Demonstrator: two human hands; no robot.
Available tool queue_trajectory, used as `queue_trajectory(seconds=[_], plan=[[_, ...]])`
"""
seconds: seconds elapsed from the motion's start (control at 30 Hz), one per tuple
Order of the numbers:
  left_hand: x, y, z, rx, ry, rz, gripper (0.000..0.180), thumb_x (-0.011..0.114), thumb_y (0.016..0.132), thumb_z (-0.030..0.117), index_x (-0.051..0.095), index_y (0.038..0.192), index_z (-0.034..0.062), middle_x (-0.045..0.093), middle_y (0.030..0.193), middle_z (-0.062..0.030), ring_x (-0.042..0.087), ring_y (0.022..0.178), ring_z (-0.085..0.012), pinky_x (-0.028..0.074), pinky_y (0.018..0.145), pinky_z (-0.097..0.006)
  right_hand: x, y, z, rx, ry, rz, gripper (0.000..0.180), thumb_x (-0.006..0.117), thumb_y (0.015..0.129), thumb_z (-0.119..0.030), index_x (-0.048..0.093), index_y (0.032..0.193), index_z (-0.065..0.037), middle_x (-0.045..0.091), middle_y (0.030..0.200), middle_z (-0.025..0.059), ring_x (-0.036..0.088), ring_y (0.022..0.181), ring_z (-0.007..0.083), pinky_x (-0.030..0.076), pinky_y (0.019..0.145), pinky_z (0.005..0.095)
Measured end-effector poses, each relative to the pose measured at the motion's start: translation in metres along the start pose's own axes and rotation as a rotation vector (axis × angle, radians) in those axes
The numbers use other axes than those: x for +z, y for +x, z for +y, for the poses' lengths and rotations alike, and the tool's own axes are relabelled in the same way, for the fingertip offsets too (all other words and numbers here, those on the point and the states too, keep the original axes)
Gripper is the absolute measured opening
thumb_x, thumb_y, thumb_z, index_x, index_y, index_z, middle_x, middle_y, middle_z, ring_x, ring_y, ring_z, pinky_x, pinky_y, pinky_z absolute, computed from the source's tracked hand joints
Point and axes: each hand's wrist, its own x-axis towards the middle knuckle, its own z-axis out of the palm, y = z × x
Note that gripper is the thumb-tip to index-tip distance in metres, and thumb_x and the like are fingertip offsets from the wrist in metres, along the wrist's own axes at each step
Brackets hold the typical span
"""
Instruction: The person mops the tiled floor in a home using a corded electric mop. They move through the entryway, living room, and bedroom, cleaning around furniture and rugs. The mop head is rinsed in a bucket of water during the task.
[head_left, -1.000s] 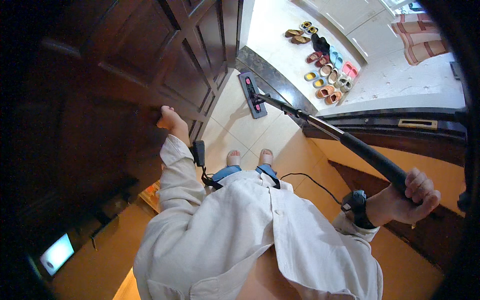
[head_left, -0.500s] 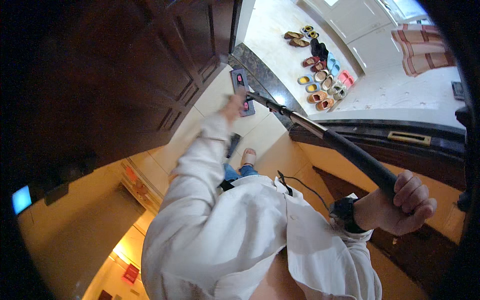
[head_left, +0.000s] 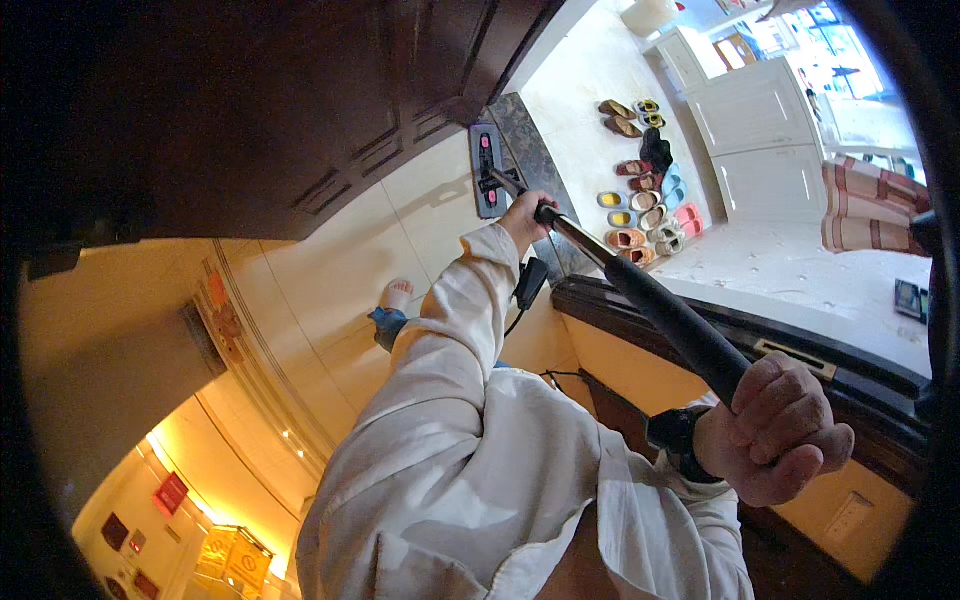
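Note:
A flat mop slants across the view, its handle a metal pole with a long black grip. Its grey head with pink parts lies on the tiles by the dark stone threshold. My left hand is wrapped round the lower pole, just above the head. At the upper end, my right hand grips the black sleeve, a black watch on its wrist. Below my left hand hangs a small black device on a cable.
A dark panelled door stands at the left. Beyond the stone threshold, several pairs of shoes line the floor near white cabinets. A dark door frame runs at the right. My bare foot is on the tiles.
My left hand, blurred beside the mop head before, now holds the lower pole. The mop head lies closer to the door's lower edge. A foot shows further left, and the view has shifted.

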Motion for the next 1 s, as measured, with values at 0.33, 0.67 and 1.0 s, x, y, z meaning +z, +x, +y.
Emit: queue_trajectory(seconds=[0.33,0.67,1.0], plan=[[-0.034,-0.097,-0.028,0.081,-0.267,0.085,0.013,0.057,0.072,0.006,0.047,0.079,0.004,0.054,0.07,-0.0087,0.056,0.065,-0.0227,0.05,0.057,-0.033,-0.044,-0.004,-0.051,0.197,0.017,-0.039,0.03,0.055,0.081,-0.037,0.035,0.071,-0.017,0.038,0.062,-0.0052,0.042,0.058,0.0134,0.034,0.053,0.03],[-0.103,-0.191,-0.058,0.279,-0.413,0.097,0.01,0.058,0.073,0.01,0.048,0.072,0.0099,0.056,0.066,-0.0045,0.058,0.058,-0.0178,0.05,0.05,-0.029,-0.049,-0.002,-0.036,0.12,0.441,-0.19,0.019,0.051,0.08,-0.029,0.041,0.069,-0.016,0.041,0.056,-0.0027,0.044,0.051,0.0137,0.038,0.054,0.0295],[-0.121,-0.232,-0.105,0.15,-0.296,0.323,0.011,0.053,0.075,0.013,0.044,0.068,0.0122,0.047,0.058,-0.0009,0.048,0.048,-0.0153,0.043,0.045,-0.028,-0.096,-0.052,-0.062,0.276,0.563,-0.127,0.015,0.046,0.078,-0.026,0.046,0.07,-0.014,0.039,0.053,0.0016,0.045,0.049,0.0192,0.041,0.058,0.0357]])
